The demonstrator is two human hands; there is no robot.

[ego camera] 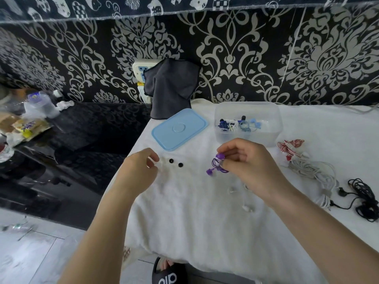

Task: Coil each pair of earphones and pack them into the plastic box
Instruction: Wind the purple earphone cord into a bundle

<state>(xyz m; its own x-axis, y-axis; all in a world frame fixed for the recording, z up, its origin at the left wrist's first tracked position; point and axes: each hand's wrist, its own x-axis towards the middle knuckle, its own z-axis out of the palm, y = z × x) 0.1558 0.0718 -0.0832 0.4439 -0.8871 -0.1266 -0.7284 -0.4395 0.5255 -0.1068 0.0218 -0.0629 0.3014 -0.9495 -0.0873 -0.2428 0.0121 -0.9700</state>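
Right hand: the right hand pinches the coiled purple earphones between thumb and fingertips, lifted above the white cloth-covered table; gripping across the loops probably keeps the coil from springing open. One purple earbud hangs free at the lower left of the coil.

Left hand: the left hand hovers over the cloth to the left, fingers loosely curled and slightly apart, holding nothing that can be made out (the fingertips are blurred).

Loose parts: two small black round ear tips lie on the cloth between the hands, just right of the left fingertips.

Container: the clear rectangular plastic box stands at the far side, directly beyond the right hand, open. It already contains several coiled pairs in blue and white.

Lid: the light blue plastic lid lies flat left of the box, leaving the opening clear.

Pending stock: the red-and-white striped earphones, a bundle of white earphones and tangled black earphones wait at the right, apparently uncoiled.

Step in hand: the purple pair appears ready to go into the box.
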